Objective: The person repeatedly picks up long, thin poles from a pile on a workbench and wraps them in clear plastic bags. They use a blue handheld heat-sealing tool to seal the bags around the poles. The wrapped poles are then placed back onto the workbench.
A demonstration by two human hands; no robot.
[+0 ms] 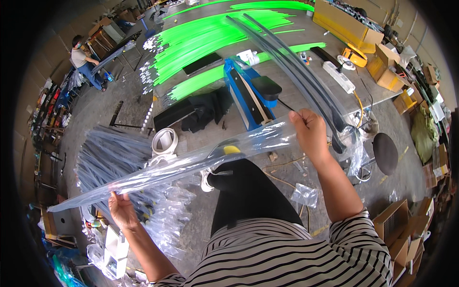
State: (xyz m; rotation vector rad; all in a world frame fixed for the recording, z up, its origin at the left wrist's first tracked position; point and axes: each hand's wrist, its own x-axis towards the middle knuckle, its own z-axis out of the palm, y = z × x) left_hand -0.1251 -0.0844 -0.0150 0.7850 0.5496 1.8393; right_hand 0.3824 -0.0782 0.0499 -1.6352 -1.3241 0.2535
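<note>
A long clear plastic sleeve (191,168) stretches across in front of my body, from the lower left up to the right. My right hand (308,131) is closed in a fist on its right end. Near its left part, my left hand (121,210) pinches the lower edge between the fingers. Glare on the plastic hides whether anything lies inside. Below the sleeve, to the left, is a big pile of grey strips in clear plastic (112,153). Two long dark grey strips (306,83) lie across the table just beyond my right hand.
Bright green strips (201,45) cover much of the table (368,107). A blue and black device (248,93) stands at the near table edge. Tape rolls (165,142) sit left of my legs. A round black stool seat (385,154) is at right. Another person (81,60) works far left.
</note>
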